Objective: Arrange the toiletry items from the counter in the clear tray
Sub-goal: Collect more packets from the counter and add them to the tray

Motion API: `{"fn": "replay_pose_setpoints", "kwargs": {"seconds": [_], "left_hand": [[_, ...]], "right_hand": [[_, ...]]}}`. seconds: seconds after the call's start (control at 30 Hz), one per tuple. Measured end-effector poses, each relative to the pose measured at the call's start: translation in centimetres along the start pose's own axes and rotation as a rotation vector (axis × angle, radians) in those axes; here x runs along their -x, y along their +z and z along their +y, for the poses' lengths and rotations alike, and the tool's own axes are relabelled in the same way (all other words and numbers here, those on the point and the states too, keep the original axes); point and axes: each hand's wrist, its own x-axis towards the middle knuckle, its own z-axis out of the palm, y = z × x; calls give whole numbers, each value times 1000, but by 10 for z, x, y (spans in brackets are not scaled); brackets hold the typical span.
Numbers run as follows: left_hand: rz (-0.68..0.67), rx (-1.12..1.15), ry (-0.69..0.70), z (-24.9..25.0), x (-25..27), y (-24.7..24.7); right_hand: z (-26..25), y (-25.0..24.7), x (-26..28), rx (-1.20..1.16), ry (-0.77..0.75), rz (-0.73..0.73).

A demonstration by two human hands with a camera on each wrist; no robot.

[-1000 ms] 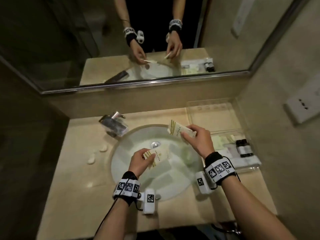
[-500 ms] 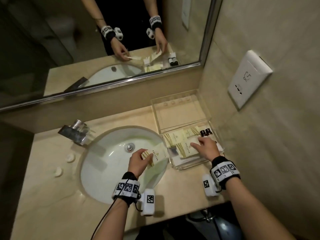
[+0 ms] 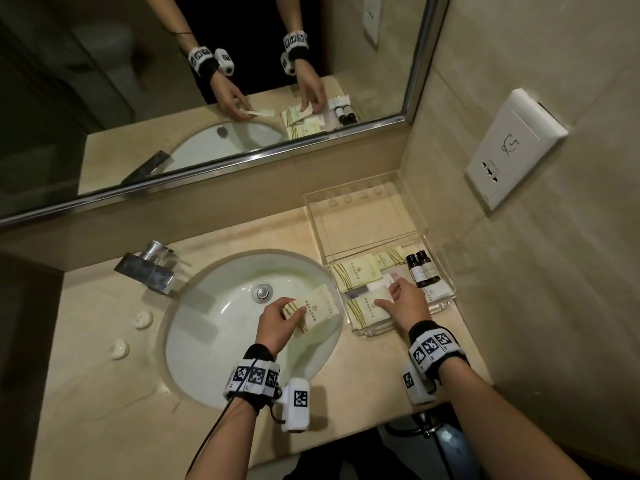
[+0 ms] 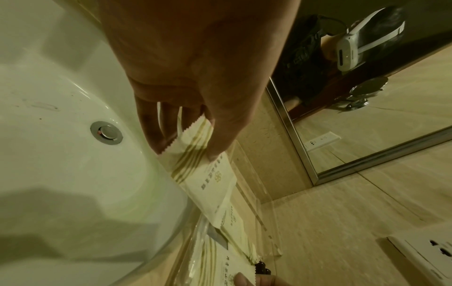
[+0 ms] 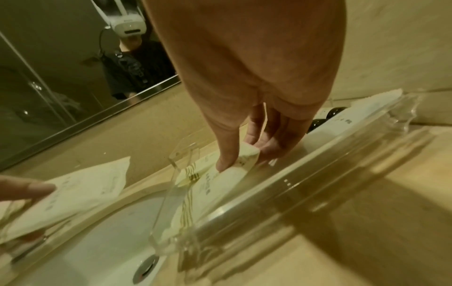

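clear acrylic tray [image 3: 446, 299] sits on the beige stone counter [image 3: 104, 393], just right of the white basin [image 3: 214, 341] and near the side wall. its far section is bare; its near section holds the toiletries.

left hand [image 3: 277, 327]: held over the right side of the basin, fingers and thumb curled round the striped end of a cream sachet [image 3: 317, 311]. the left wrist view confirms it: thumb on top, fingers beneath, pinching the serrated edge. this sachet is clear of the tray, its free end pointing toward the tray's left wall.

right hand [image 3: 407, 304]: inside the tray's near section, thumb and fingertips closed on the end of a second cream sachet [image 3: 367, 308]. the right wrist view shows that end bent up between thumb and fingers [image 5: 271, 143], the rest lying on the tray floor beside the near-left corner.

other contents of the tray: a third sachet [image 3: 355, 271] lying flat behind the second, a smaller packet [image 3: 389, 258] behind that, and two dark bottles [image 3: 420, 270] side by side toward the right wall, lying on a white packet [image 3: 440, 292]. pale items under the sachets are too obscured to identify.

elsewhere: chrome tap [image 3: 149, 268] left of the basin, two small white round pieces [image 3: 131, 332] on the counter, a mirror [image 3: 207, 98] behind, a wall socket [image 3: 512, 147] on the right.
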Motion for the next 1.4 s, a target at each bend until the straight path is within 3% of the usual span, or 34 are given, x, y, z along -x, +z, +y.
{"fn": "replay_pose_setpoints", "kwargs": {"seconds": [0.3, 0.47, 0.53, 0.63, 0.7, 0.8, 0.93, 1.13, 1.4], "left_hand": [[-76, 50, 17, 2, -10, 13], [-123, 77, 58, 13, -12, 26], [-145, 107, 58, 21, -11, 32], [-178, 144, 59, 32, -10, 41], [-206, 159, 69, 39, -9, 47], [-212, 169, 93, 47, -8, 53], [-95, 110, 157, 50, -9, 54], [-107, -12, 248, 50, -9, 67], [-216, -329, 394, 47, -7, 99]], "right_hand": [[3, 3, 10, 122, -31, 134], [2, -5, 12, -54, -128, 210], [-2, -9, 13, -173, -167, 166], [-14, -16, 20, -345, -181, -17], [-20, -18, 22, -322, -187, -129], [-19, -25, 18, -258, -168, -80], [-8, -46, 8, -316, -9, 145], [2, -27, 9, -158, 63, -13], [13, -13, 10, -8, -4, 83]]}}
